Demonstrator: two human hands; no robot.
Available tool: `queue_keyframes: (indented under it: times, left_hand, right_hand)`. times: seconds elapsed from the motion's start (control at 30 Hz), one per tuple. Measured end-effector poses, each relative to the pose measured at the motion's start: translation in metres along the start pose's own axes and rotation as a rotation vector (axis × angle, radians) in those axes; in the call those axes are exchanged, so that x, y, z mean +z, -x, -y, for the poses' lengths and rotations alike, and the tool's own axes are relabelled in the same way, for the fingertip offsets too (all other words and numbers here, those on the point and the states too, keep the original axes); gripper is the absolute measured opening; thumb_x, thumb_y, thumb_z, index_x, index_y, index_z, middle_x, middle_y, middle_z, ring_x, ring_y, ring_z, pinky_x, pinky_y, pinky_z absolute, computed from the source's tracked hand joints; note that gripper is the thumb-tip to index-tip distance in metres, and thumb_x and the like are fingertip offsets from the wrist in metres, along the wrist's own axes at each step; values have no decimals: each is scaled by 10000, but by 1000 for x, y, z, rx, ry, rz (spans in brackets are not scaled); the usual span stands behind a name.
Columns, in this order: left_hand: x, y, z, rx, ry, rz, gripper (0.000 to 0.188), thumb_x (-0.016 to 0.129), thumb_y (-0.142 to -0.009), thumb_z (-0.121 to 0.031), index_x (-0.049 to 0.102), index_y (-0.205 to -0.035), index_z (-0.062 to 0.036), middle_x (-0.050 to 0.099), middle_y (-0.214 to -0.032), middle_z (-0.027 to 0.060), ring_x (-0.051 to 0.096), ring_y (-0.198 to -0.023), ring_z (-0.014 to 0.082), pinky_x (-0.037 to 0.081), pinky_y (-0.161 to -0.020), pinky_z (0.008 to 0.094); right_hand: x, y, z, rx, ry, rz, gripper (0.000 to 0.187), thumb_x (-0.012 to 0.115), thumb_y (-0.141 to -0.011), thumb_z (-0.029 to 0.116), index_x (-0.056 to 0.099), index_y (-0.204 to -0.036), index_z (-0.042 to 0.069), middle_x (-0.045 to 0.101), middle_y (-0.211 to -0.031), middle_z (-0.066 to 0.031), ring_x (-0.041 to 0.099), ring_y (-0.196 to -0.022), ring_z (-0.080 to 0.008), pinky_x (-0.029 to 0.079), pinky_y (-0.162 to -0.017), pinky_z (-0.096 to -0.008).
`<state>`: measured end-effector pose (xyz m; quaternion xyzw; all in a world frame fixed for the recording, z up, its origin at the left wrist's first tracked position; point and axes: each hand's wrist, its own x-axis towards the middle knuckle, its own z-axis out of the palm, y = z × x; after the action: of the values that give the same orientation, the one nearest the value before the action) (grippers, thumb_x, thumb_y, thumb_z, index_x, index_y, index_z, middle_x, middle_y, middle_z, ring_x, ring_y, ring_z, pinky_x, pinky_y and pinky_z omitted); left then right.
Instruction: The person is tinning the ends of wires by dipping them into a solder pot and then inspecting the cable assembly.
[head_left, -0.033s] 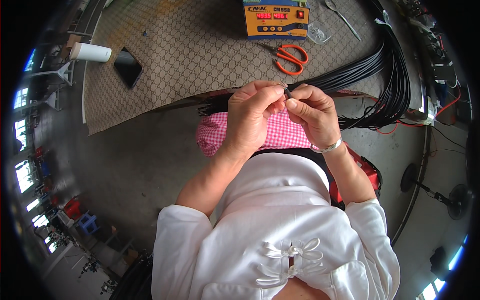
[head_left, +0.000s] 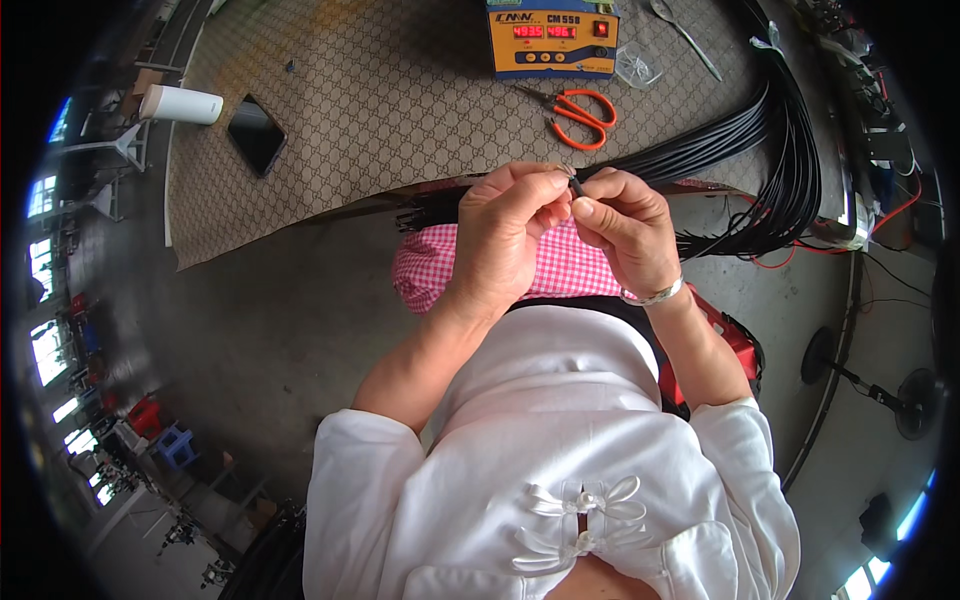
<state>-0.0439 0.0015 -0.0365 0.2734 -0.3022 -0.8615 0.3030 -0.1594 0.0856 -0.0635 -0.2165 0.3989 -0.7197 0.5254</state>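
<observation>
In front of the table edge, my two hands meet over my lap. My right hand point(head_left: 632, 228) pinches a short stretch of black cable point(head_left: 577, 187) between thumb and forefinger. Thumb and fingers of my left hand point(head_left: 497, 232) are closed at the cable's tip, where fine thin strands seem to stick out; the fingers hide most of them. A thick bundle of black cables point(head_left: 745, 125) runs over the table at the right, passes behind my hands, and its cut ends point(head_left: 425, 212) show left of my left hand. Orange-handled scissors point(head_left: 582, 118) lie just beyond my hands.
A yellow and blue power unit point(head_left: 553, 45) with red digits stands at the back of the patterned table point(head_left: 370, 110). Beside it are a small clear dish point(head_left: 637, 65) and tweezers point(head_left: 688, 40). A phone point(head_left: 257, 135) and white bottle point(head_left: 182, 104) lie left. Pink checked cloth point(head_left: 425, 265) covers my lap.
Hardly anything differs. My left hand has shifted a tiny bit to the right; both hands keep their pinch at the cable end.
</observation>
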Motion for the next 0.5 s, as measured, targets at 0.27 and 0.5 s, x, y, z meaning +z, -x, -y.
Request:
queue_keyframes:
  times: [0.27, 0.5]
  left_hand:
    - [1, 1, 2, 6, -13, 1, 97, 604, -770, -75, 596, -818, 9, 572, -693, 37, 497, -608, 78, 398, -576, 186]
    - [2, 3, -1, 60, -96, -30, 95, 603, -766, -51, 595, -830, 20, 581, -707, 46, 511, -626, 75, 418, -598, 195]
  right_hand:
    - [-3, 0, 5, 66, -26, 14, 37, 612, -791, 10, 602, -827, 12, 551, -689, -3, 395, -521, -36, 301, -448, -173]
    - [-5, 0, 5, 81, -25, 28, 34, 615, -789, 11, 600, -820, 10, 543, -673, 3, 390, -515, -34, 295, -443, -174]
